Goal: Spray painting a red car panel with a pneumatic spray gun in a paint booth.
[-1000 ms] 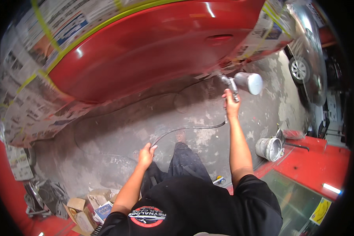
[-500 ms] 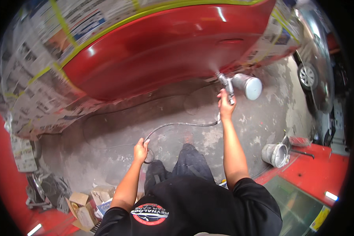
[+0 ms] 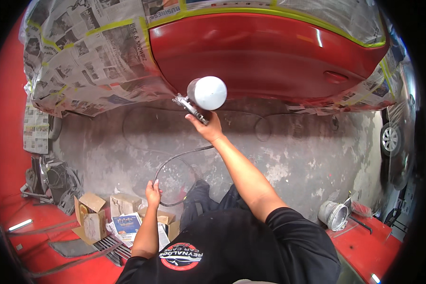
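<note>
My right hand (image 3: 209, 127) is wrapped round the handle of a paint spray gun (image 3: 190, 108). A round, pale-topped paint cup (image 3: 210, 93) is attached to the gun. The nozzle is by the lower left edge of a glossy red car door (image 3: 265, 57), apart from it as far as I can see. Newspaper masking (image 3: 99, 57) and yellow-green tape (image 3: 144, 35) border the door. Lower and to the left, my left hand (image 3: 153, 193) is closed round a dark air hose (image 3: 175, 157), which curves up towards the gun. The trigger is hidden by my right hand.
Behind my left arm, open cardboard boxes (image 3: 93, 220) and printed papers (image 3: 127, 223) lie near metal strips. A paint-smeared bucket (image 3: 333, 215) stands at the lower right. Another car's wheel (image 3: 390, 139) shows at the far right. More hose loops over the patchy grey floor (image 3: 288, 156).
My right hand has swept the spray gun leftward along the door to its left edge. Mist at the nozzle was plain earlier and is hard to make out now. The view has shifted left.
</note>
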Tool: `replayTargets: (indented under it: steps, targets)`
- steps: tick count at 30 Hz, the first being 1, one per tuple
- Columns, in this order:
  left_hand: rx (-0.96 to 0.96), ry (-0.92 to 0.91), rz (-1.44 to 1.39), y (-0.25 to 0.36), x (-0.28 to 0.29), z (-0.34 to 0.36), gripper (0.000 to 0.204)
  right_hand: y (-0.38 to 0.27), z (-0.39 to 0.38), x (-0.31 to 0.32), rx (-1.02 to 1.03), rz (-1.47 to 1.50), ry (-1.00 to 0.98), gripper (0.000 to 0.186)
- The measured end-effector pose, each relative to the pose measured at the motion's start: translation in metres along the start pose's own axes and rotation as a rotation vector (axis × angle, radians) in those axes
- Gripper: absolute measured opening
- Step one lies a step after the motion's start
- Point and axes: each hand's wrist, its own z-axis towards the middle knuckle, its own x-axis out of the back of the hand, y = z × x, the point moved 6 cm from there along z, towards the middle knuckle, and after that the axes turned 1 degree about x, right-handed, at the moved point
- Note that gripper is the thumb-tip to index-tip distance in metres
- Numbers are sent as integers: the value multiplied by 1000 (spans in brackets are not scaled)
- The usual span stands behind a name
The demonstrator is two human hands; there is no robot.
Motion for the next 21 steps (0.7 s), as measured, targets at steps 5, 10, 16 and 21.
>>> replayTargets:
  steps: [5,10,16,21]
  targets:
    - [-99,-165,33,41,-58,-5,24,10,-13,117,139,-84,302,37]
    - [-260,-390,205,113,-164,-31,26,72,-73,290,-115,-61,575,25]
    - [-464,-653,343,211,-280,-99,32,80,-131,480,-176,-53,980,22]
    - [-543,-716,332,252,-328,-105,33,65,-135,549,-83,-60,1249,27]
